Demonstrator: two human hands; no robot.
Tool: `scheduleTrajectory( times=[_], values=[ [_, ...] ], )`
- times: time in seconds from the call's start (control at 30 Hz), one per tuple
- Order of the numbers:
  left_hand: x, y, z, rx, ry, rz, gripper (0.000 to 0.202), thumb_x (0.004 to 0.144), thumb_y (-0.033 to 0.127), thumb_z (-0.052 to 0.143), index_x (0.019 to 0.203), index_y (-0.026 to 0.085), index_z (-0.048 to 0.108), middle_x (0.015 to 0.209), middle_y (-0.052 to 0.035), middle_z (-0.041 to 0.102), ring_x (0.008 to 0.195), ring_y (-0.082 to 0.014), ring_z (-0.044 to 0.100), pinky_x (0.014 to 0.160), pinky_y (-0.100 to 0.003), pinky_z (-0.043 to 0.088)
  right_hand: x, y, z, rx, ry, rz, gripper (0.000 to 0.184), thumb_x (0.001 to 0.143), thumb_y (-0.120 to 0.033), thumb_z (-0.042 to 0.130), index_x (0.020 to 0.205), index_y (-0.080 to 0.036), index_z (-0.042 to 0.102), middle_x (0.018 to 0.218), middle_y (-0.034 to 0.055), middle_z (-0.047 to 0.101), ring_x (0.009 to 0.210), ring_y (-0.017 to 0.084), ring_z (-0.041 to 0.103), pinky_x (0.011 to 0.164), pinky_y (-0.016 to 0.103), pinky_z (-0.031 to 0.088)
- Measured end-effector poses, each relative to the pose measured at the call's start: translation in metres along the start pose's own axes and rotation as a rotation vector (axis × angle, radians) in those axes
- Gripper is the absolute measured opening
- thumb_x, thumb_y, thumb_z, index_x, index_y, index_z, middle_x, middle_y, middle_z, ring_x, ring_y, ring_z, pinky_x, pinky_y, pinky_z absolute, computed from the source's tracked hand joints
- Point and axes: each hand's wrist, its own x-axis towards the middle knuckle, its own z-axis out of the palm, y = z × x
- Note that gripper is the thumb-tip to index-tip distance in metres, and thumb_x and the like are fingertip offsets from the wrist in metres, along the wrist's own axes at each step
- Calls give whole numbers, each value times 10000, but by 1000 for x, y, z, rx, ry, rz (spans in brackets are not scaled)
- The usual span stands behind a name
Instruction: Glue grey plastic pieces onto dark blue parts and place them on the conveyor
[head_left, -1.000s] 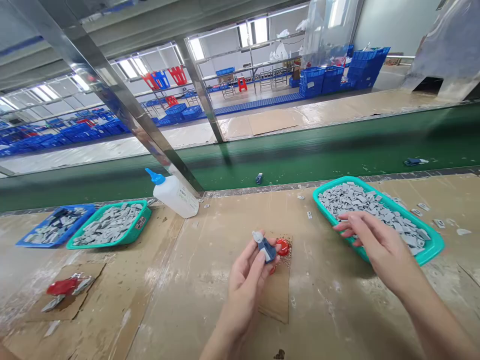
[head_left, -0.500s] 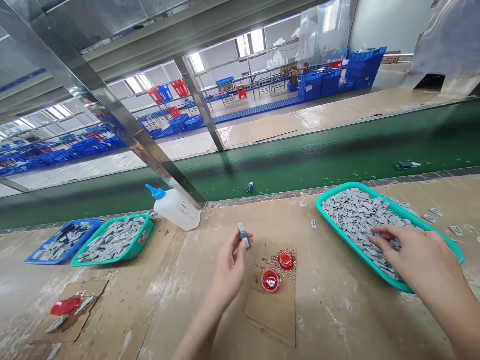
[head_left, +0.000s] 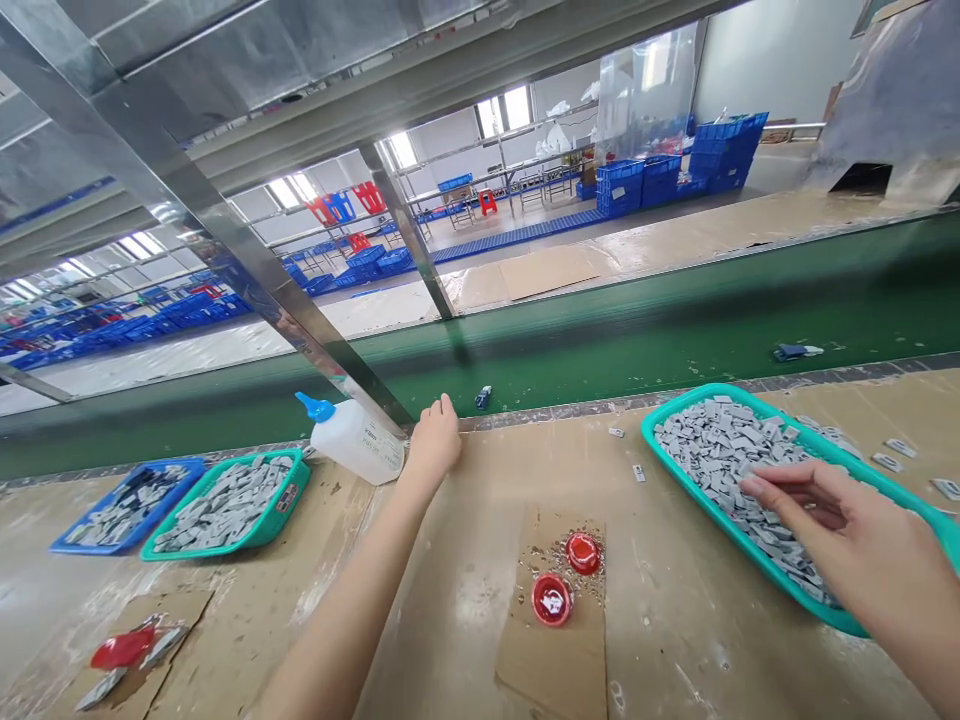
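Note:
My left hand (head_left: 435, 440) is stretched forward to the table's far edge by the green conveyor belt (head_left: 600, 340). Its fingers are curled away from me, so whatever they hold is hidden. A small blue part (head_left: 483, 397) lies on the belt just right of it. My right hand (head_left: 847, 530) hovers over the teal tray (head_left: 750, 580) of grey pieces (head_left: 720, 450). Its fingers are drawn together above the pile with the thumb tucked beneath.
A white glue bottle (head_left: 352, 445) with a blue cap lies left of my left hand. Two red caps (head_left: 553, 598) sit on a cardboard scrap. At the left stand a teal tray (head_left: 225, 500) and a blue tray (head_left: 124, 505) of grey pieces. A slanted metal post (head_left: 300, 320) rises behind.
My left hand carried the small blue-grey part from above the red caps forward to the belt's edge. My right hand went into the teal tray and now lifts slightly, fingers gathered.

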Motion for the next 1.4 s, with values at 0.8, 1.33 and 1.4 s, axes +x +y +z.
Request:
scheduleTrajectory(
  times=[0.8, 1.33, 1.4],
  values=[
    [-184, 54, -55, -1967, -301, -478, 392, 755, 219, 687, 1135, 167, 604, 1018, -70, 690, 923, -183, 661, 874, -253, 491, -56, -45, 60, 721, -643, 116, 376, 702, -472, 690, 882, -142, 669, 798, 101, 720, 708, 182, 649, 648, 276, 512],
    [-231, 82, -41, -1831, -11, -603, 334, 627, 272, 773, 902, 153, 626, 910, -95, 709, 876, -213, 666, 806, -266, 490, -66, -57, 89, 647, -626, 88, 352, 705, -475, 684, 764, -130, 647, 698, 77, 690, 605, 141, 565, 563, 250, 414],
    [-230, 85, -41, -1837, -11, -592, 329, 627, 272, 771, 894, 149, 621, 909, -100, 710, 879, -219, 667, 819, -277, 491, -65, -56, 90, 641, -626, 80, 358, 706, -483, 680, 761, -131, 646, 705, 82, 693, 613, 147, 574, 568, 253, 418]
  ],
)
